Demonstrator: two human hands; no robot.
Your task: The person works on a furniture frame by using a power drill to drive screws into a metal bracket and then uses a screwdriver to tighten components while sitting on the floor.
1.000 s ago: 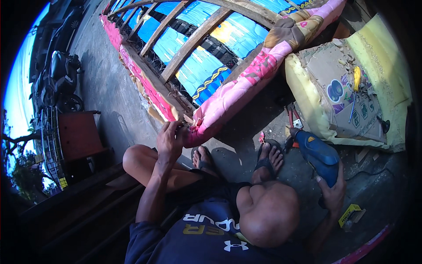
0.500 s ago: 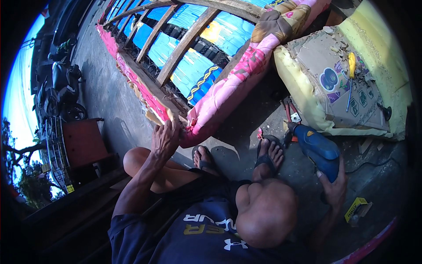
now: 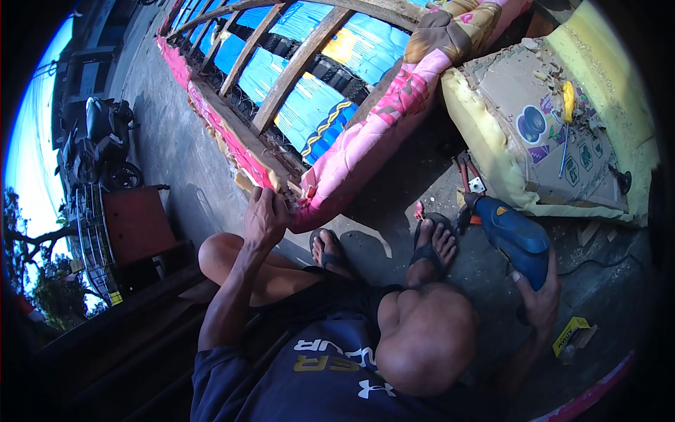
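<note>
A wooden-slatted bed or sofa frame (image 3: 299,67) lies tipped before me, its rim padded in pink fabric (image 3: 373,155). At its near corner my left hand (image 3: 266,219) has its fingers closed on the loose edge of the pink fabric cover (image 3: 242,156). Foam shows under that edge. On the right, my right hand (image 3: 541,301) is wrapped round the rear end of a blue corded power tool (image 3: 515,235). The tool's dark nose points away from me, next to red-handled pliers (image 3: 464,174) on the ground.
A yellow foam-padded piece (image 3: 485,141) at right carries a yellow-handled screwdriver (image 3: 567,105) and scraps. A small yellow box (image 3: 571,334) lies near my right arm. A dark cord (image 3: 598,261) trails right. Motorcycles (image 3: 105,141) and a red cart (image 3: 137,225) stand at left.
My left forearm has swung slightly right, with the fingers still at the fabric edge. The power tool in my right hand has shifted a little right and nearer.
</note>
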